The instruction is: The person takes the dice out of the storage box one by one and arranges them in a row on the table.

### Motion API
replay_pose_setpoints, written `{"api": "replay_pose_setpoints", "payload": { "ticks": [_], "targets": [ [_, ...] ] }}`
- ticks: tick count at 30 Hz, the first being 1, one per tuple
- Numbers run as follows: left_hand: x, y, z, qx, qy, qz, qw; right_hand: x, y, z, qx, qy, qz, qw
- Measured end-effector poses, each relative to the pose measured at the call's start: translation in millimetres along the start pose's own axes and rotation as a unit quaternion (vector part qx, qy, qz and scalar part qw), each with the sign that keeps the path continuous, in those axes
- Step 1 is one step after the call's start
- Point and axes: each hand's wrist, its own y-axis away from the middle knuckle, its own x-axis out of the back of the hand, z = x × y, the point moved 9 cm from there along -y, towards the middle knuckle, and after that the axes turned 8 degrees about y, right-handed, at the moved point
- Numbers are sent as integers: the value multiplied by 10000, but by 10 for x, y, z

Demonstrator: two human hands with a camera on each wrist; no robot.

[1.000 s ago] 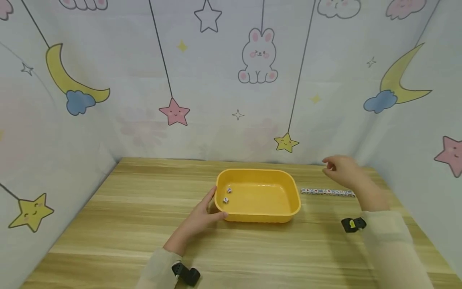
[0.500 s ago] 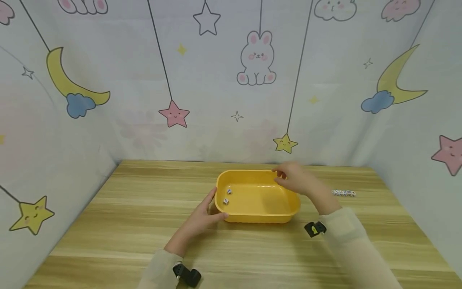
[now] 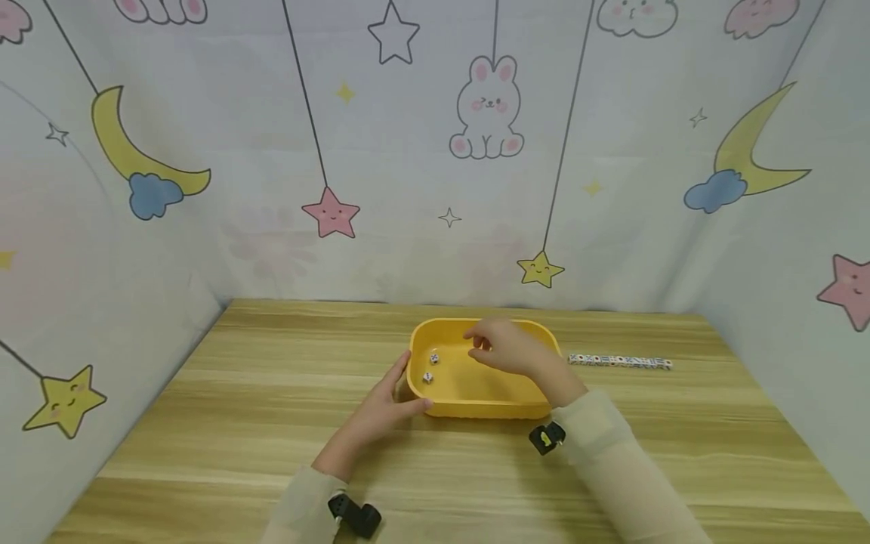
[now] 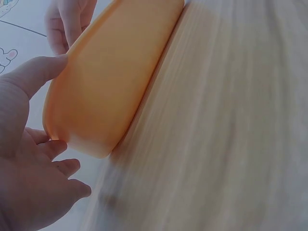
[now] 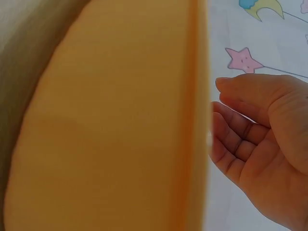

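A yellow plastic tub [image 3: 496, 409] stands on the table with two white dice, one die [image 3: 434, 358] behind the other die [image 3: 427, 378], at its left end. My left hand [image 3: 384, 408] holds that end, thumb on the front rim and index finger at the left side; in the left wrist view its other fingers hang loose below. My right hand [image 3: 513, 349] hovers over the tub's middle. Its fingers are loosely curled, the thumb apart from them, and nothing shows between them in the right wrist view. Right of the tub lies a straight row of several dice [image 3: 620, 362].
The wood-grain table [image 3: 272, 378] carries all of this. A white cloth backdrop [image 3: 408, 151] printed with moons, stars and a rabbit encloses its back and sides. Dark wrist cameras sit on both sleeves.
My right hand has moved left from above the dice row, over the tub's right edge, to above its middle. My left hand, the tub and the dice stay in place.
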Motion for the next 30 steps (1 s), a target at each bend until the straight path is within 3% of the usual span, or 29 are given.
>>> {"api": "replay_pose_setpoints", "payload": {
  "ticks": [19, 30],
  "targets": [
    [11, -10, -3, -53, -68, 16, 10000, -598, -395, -233, 294, -172, -663, 9972],
    [10, 6, 15, -50, -106, 28, 9999, -792, -467, -187, -248, -686, -1053, 9918]
  ]
}}
